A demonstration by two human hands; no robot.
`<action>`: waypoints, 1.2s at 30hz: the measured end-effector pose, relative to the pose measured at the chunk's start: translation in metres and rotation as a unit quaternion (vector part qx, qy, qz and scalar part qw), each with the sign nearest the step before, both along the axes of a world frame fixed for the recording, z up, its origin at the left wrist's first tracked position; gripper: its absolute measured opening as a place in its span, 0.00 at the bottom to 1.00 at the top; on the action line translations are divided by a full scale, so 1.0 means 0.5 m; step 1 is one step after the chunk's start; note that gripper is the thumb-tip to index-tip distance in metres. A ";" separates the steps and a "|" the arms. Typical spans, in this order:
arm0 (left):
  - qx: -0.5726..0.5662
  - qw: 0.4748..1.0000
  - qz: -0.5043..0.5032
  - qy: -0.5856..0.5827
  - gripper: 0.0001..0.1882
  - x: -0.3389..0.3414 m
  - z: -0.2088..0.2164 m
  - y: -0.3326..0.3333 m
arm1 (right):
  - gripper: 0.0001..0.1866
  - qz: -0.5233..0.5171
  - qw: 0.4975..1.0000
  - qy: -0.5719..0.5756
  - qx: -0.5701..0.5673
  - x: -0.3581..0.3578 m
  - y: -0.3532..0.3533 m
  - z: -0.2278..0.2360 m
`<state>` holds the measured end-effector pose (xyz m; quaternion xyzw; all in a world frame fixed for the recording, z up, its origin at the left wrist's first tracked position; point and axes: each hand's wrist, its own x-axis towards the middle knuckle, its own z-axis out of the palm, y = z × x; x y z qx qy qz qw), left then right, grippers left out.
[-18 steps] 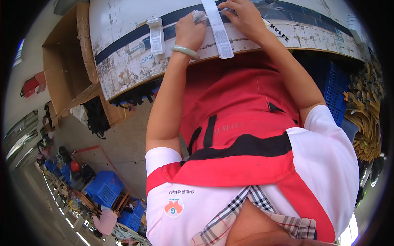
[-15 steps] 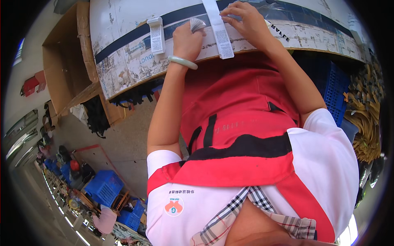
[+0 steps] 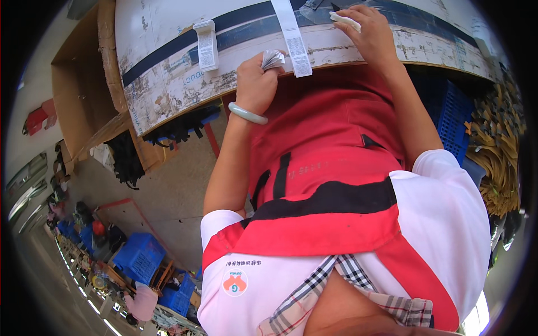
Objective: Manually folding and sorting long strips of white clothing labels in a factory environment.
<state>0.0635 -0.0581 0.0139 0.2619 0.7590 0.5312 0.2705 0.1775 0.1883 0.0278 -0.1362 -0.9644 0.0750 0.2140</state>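
My left hand (image 3: 256, 84), with a pale bangle (image 3: 247, 113) at the wrist, is closed around a fanned stack of small white labels (image 3: 273, 59) at the table's near edge. A long printed white label strip (image 3: 292, 42) lies just to its right, its end reaching over the edge. On the other side, a shorter folded bundle of label strip (image 3: 207, 47) rests on the table. My right hand (image 3: 374, 38) is raised over the table, right of the long strip, pinching a slim white piece (image 3: 345, 21). A dark tip shows beside that piece; its kind is unclear.
The worn white table (image 3: 162, 106) has a dark band along it. An open cardboard box (image 3: 89, 84) stands at its left. Below the table on the right are a blue crate (image 3: 453, 120) and a pile of brown strips (image 3: 496, 162). Blue baskets (image 3: 140, 257) stand on the floor behind.
My right hand has moved right, away from the long strip, and now holds the slim white piece. The lettered piece beneath that hand is no longer seen there. My left hand has come slightly nearer.
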 end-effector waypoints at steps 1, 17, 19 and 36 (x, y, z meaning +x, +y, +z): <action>0.002 1.000 -0.004 -0.002 0.14 0.003 0.000 0.000 | 0.13 -0.004 1.000 -0.002 0.002 0.015 0.022 -0.018; 0.057 0.991 0.019 -0.118 0.13 0.017 0.007 -0.021 | 0.08 -0.049 0.975 0.116 -0.181 0.074 0.081 0.016; 0.049 0.991 0.018 -0.124 0.13 0.025 0.006 -0.019 | 0.11 -0.038 0.996 0.045 -0.072 0.076 0.073 -0.012; 0.110 0.982 -0.148 0.045 0.15 0.132 0.031 0.035 | 0.08 -0.150 0.862 0.016 -0.483 0.060 0.067 0.002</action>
